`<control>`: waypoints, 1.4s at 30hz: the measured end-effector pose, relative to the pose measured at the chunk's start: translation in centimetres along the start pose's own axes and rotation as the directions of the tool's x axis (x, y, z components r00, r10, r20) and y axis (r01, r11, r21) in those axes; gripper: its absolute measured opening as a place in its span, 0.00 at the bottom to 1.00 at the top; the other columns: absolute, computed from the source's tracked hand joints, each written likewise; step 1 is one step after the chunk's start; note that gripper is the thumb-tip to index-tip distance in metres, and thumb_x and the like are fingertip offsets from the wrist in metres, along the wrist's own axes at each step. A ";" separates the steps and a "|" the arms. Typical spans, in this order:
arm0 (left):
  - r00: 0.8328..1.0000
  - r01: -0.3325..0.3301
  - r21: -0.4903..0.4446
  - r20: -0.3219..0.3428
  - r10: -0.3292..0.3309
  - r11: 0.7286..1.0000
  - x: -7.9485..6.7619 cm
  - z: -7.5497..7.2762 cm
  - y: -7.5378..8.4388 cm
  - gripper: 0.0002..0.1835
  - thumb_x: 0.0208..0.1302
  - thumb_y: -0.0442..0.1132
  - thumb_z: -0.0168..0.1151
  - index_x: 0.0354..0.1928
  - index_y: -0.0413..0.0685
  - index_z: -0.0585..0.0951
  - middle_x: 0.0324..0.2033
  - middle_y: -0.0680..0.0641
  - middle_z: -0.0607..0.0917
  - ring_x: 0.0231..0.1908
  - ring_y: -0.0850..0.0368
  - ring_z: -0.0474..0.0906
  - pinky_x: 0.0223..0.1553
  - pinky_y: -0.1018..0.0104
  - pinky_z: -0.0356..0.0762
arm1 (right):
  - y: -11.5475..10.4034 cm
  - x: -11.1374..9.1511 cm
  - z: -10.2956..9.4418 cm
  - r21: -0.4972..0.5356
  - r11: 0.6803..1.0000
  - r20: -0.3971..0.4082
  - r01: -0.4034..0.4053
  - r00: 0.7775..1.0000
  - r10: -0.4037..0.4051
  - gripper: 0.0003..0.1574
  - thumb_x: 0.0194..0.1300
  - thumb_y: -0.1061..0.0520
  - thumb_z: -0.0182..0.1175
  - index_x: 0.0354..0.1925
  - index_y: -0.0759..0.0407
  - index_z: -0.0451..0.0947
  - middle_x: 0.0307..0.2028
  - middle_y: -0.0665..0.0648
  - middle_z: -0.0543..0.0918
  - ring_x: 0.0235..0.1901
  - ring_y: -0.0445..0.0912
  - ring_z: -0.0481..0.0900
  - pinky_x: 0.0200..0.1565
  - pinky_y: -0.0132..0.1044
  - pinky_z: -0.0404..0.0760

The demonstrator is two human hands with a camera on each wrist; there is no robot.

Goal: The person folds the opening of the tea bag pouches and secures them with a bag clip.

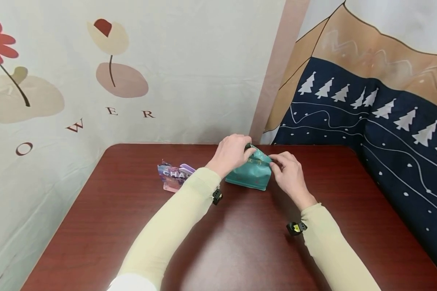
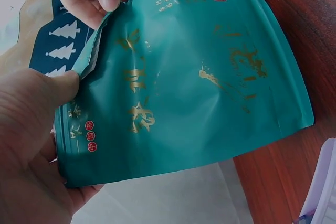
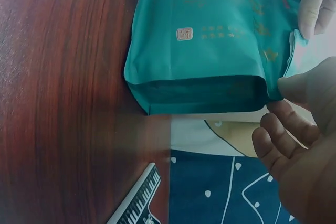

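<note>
A teal stand-up pouch (image 1: pixel 250 176) with gold lettering stands on the table, its top held by both hands. My left hand (image 1: pixel 230 153) grips the top left corner, thumb (image 2: pixel 65 85) on the front face and fingers behind. At the opposite top corner my right hand (image 1: pixel 290 174) pinches the edge between thumb (image 3: pixel 295 87) and index finger. Between the hands the top edge (image 2: pixel 93 59) shows a pale inner lining, slightly parted. The pouch's contents are hidden.
Left of the teal pouch stands a small pink and purple printed pouch (image 1: pixel 168 178), with a lavender plastic item (image 1: pixel 187 169) beside it, both partly behind my left forearm. The dark red-brown table (image 1: pixel 240 250) ends at printed curtains (image 1: pixel 204 81) at the back and right.
</note>
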State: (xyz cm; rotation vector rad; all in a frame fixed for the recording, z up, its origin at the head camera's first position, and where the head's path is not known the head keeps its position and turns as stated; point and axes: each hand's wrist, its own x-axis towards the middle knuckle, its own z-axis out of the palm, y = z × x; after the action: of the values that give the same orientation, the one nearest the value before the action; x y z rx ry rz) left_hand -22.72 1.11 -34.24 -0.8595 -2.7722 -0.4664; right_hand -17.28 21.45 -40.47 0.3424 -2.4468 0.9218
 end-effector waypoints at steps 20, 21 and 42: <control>1.000 0.018 -0.010 0.012 -0.018 1.000 -0.1 -0.3 0.4 0.14 0.73 0.50 0.65 0.50 0.50 0.86 0.43 0.49 0.88 0.44 0.52 0.80 0.49 0.58 0.81 | 1.8 -2.1 -2.2 -0.044 0.997 0.030 -0.067 0.997 0.068 0.13 0.68 0.68 0.63 0.50 0.66 0.85 0.45 0.62 0.83 0.40 0.55 0.79 0.40 0.46 0.79; 1.000 0.015 -0.008 0.007 -0.015 1.000 0.0 -0.2 0.4 0.13 0.73 0.49 0.65 0.49 0.50 0.86 0.42 0.49 0.88 0.43 0.52 0.80 0.49 0.58 0.81 | 2.0 -2.1 -2.3 -0.052 0.996 0.030 -0.068 0.997 0.069 0.13 0.68 0.68 0.64 0.50 0.66 0.86 0.45 0.63 0.83 0.40 0.55 0.79 0.40 0.46 0.79; 1.000 -0.003 0.010 -0.009 0.003 1.000 0.1 0.2 0.5 0.10 0.73 0.48 0.65 0.41 0.49 0.85 0.34 0.50 0.87 0.37 0.52 0.79 0.44 0.59 0.80 | 4.5 -4.2 -4.3 -0.137 0.978 0.074 -0.160 0.983 0.171 0.14 0.66 0.68 0.63 0.51 0.68 0.85 0.46 0.67 0.83 0.47 0.62 0.78 0.47 0.57 0.77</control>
State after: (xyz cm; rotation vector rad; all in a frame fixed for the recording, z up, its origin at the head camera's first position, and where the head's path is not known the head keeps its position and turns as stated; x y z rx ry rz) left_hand -22.54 1.60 -34.28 -0.8574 -2.7624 -0.4540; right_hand -13.91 27.88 -42.38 0.1358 -2.6307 0.8236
